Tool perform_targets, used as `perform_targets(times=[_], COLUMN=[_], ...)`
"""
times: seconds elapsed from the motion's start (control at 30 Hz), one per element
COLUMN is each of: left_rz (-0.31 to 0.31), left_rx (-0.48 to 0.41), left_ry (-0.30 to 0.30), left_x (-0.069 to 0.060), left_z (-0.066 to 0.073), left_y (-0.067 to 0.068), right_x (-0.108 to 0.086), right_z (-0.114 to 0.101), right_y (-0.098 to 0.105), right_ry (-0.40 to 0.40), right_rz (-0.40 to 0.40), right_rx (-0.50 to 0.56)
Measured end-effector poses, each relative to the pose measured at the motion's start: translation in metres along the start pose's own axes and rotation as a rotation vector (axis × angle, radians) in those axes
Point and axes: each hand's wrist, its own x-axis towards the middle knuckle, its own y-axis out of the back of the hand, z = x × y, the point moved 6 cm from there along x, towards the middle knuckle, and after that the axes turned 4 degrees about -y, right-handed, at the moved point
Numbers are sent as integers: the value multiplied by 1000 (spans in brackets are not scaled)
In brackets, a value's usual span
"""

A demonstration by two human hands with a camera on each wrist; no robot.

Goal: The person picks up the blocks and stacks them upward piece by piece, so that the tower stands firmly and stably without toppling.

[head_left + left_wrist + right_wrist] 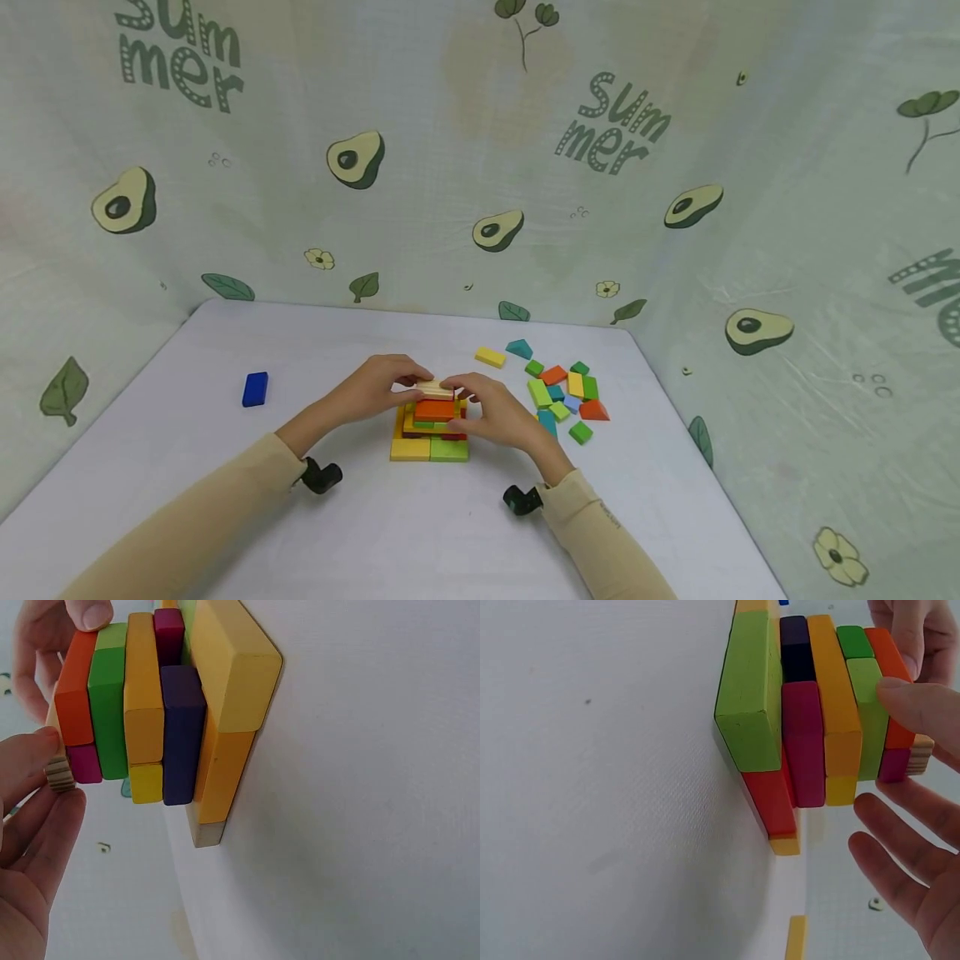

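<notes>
A stepped tower of coloured wooden blocks, its lowest layer including a yellow block [410,450] and a light green block [449,450], stands between the hands. On its top lies a plain wooden block [435,390] with striped grain. My left hand [375,387] pinches one end of this block, thumb in front and fingers behind. My right hand [491,408] is at the tower's other side; its thumb touches the upper layers beside an orange block [892,667]. The other right fingers are spread loosely behind, near a magenta block [894,765].
To the right lie several loose blocks, among them a red triangle [594,410], a green block [581,432] and a teal piece [519,348]. A yellow block [491,357] lies behind the tower. Far left is a blue block [255,389]. Printed cloth [420,275] surrounds the white table [337,550].
</notes>
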Motion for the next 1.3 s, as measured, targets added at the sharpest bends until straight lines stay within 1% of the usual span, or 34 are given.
perform_targets(times=[0.2,0.33,0.43,0.53,0.63,0.73,0.8,0.9,1.0,1.1,1.2,1.3], left_rz=[13,16,13,7,11,28,41,61,64,47,20,0], left_rx=[3,-14,-13,-4,17,55,92,135,143,119,105,119], left_ry=[16,21,13,20,43,78,94,118,153,194,220,202], left_x=[0,1,-1,-6,-15,-28,-41,-64,-89,-110,-127,-139], left_z=[1,1,-1,-6,-16,-30,-43,-67,-91,-110,-125,-134], left_y=[-1,-2,-2,2,13,32,45,65,81,91,96,99], right_x=[-1,-1,-1,-1,0,0,0,0,0,0,0,0], right_z=[0,0,0,1,1,1,2,1,1,0,0,0], right_y=[0,0,0,-1,-1,-1,-1,-1,0,0,0,-1], right_ry=[-8,-9,-7,-8,-12,-14,-14,-15,-16,-16,-10,-6], right_rz=[-1,-3,-4,-10,-14,-8,-5,-3,-2,-1,2,3], right_rx=[6,6,6,13,17,12,7,3,-1,-4,-3,2])
